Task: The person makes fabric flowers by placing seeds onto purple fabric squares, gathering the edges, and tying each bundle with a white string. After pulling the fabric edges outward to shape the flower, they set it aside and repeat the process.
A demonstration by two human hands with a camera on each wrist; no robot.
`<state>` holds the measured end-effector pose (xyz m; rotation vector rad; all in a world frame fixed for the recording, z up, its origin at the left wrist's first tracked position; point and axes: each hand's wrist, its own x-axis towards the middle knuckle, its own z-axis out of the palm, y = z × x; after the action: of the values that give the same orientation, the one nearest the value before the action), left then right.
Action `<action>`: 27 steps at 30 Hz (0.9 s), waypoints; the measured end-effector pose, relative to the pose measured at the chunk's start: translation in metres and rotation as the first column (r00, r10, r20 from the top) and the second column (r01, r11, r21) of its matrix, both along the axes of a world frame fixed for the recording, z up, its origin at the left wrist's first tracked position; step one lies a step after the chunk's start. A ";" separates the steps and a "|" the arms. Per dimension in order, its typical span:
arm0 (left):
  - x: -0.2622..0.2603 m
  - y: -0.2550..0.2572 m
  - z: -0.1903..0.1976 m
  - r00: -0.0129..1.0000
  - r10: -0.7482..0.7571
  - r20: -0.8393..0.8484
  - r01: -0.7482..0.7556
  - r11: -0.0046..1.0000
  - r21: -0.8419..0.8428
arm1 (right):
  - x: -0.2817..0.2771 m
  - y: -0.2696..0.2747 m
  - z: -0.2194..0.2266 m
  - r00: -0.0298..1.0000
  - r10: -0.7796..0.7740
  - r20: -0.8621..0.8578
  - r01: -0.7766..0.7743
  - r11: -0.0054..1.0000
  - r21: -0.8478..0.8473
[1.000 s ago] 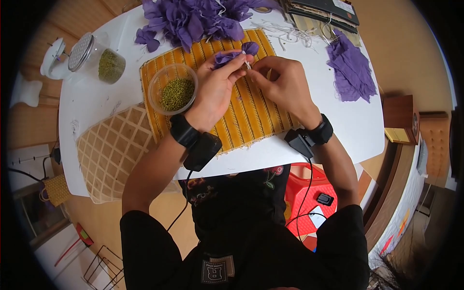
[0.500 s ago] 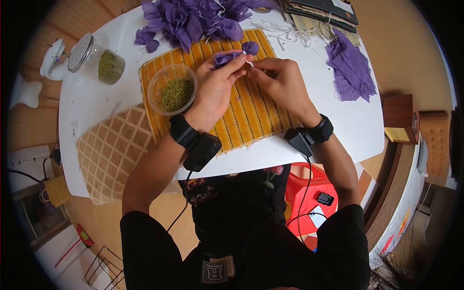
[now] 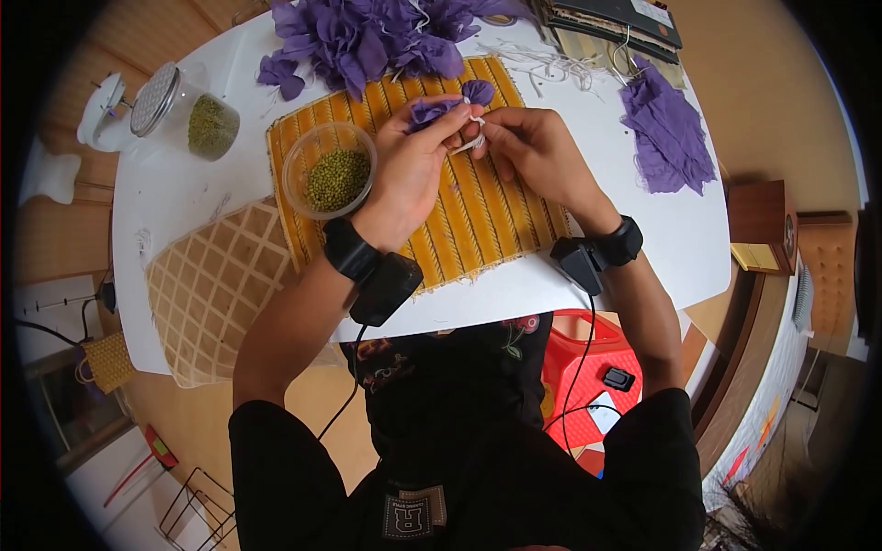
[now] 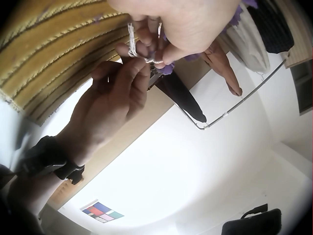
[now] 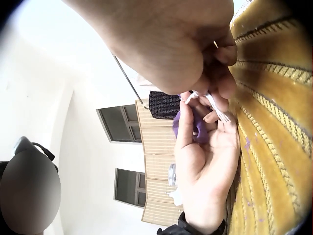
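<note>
In the head view my left hand [image 3: 411,165] holds a crumpled piece of purple cloth [image 3: 430,112] over the yellow striped mat [image 3: 450,230]. A small rounded purple bulb [image 3: 478,91] of this cloth stands up past the thumb and fingertips. White string [image 3: 471,144] circles the neck below the bulb, and its doubled end hangs by the left fingers. My right hand [image 3: 542,156] is close beside, thumb and forefinger pinching the string at the neck. The right wrist view shows the string [image 5: 215,105] between both hands, with purple cloth [image 5: 199,129] behind the left thumb.
A clear bowl [image 3: 288,179] of green beans [image 3: 337,180] stands left of the left hand. Behind lies a heap of purple cloth [image 3: 367,46]. Loose white strings [image 3: 551,66] and flat purple pieces [image 3: 666,133] lie to the right. A lidded jar [image 3: 153,99] rests far left.
My right hand has shifted slightly and its fingers have changed their hold. More of the white string's end now shows below the fingers. The left hand has hardly moved.
</note>
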<state>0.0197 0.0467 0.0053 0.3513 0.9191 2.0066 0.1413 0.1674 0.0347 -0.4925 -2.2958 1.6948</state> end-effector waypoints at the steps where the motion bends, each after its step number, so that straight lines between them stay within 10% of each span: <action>1: 0.000 0.000 0.001 1.000 0.004 -0.006 -0.004 1.000 -0.001 | 0.000 0.000 0.002 1.000 -0.001 0.000 0.001 1.000 0.000; 27: -0.001 -0.002 0.001 0.999 -0.023 -0.042 0.020 0.998 -0.067 | 0.001 0.004 0.003 0.890 -0.371 -0.264 0.384 0.923 -0.002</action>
<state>0.0189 0.0449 0.0063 0.3664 1.0017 1.9510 0.1424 0.1718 0.0377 -0.6192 -1.9019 1.4142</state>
